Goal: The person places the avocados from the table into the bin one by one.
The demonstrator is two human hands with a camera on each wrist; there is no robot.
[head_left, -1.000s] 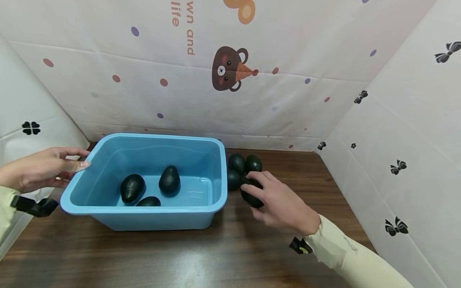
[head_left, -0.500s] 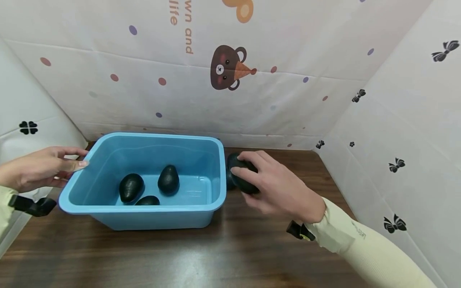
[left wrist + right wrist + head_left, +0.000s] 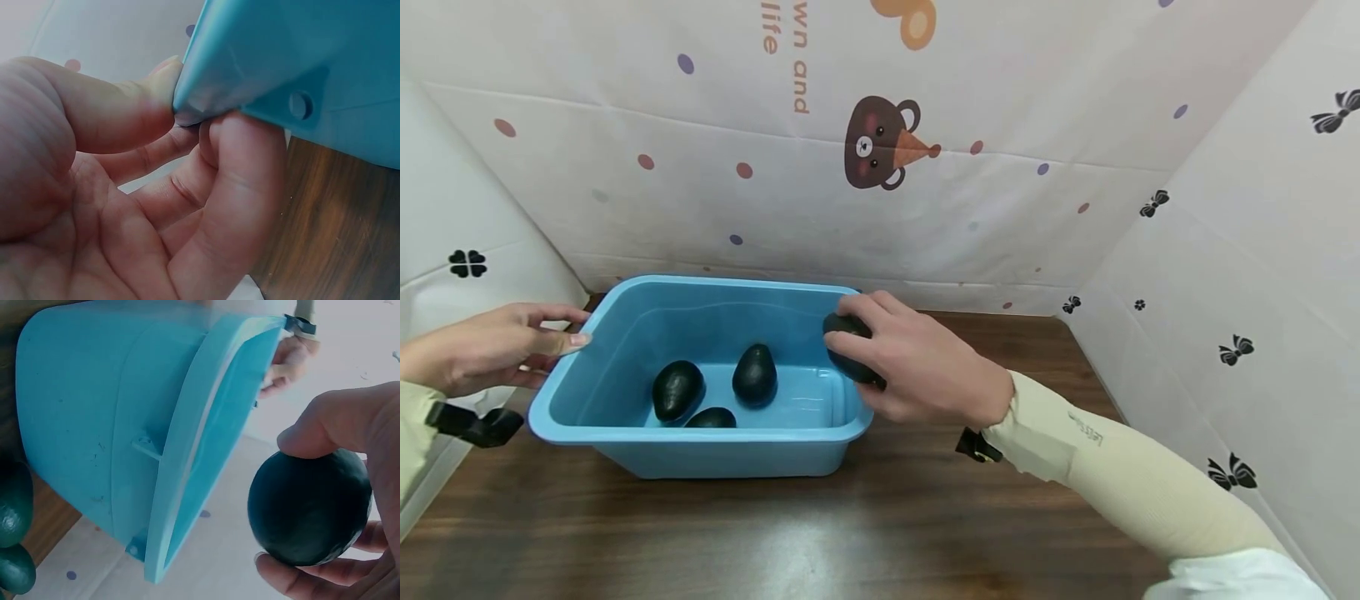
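A light blue plastic tub (image 3: 715, 458) stands on the wooden table. My left hand (image 3: 512, 350) pinches its left rim, thumb on top and fingers curled beneath, as the left wrist view also shows. In my right hand (image 3: 917, 358) is a dark green avocado (image 3: 309, 509), gripped between thumb and fingers. That hand is over the tub's right rim, with the avocado overlapping the tub's right end in the head view. Inside the tub lie an avocado on the left (image 3: 678, 390), another nearer the middle (image 3: 755, 375) and a third partly hidden by the front wall (image 3: 712, 417).
More avocados (image 3: 14, 503) sit on the table outside the tub's right end; in the head view my right hand hides them. The brown wooden table (image 3: 775, 533) extends in front. Patterned white sheets (image 3: 1000, 233) enclose the back and sides.
My right hand has lifted an avocado from the group on the table and carried it left to the tub's right rim. The left hand keeps its hold on the tub.
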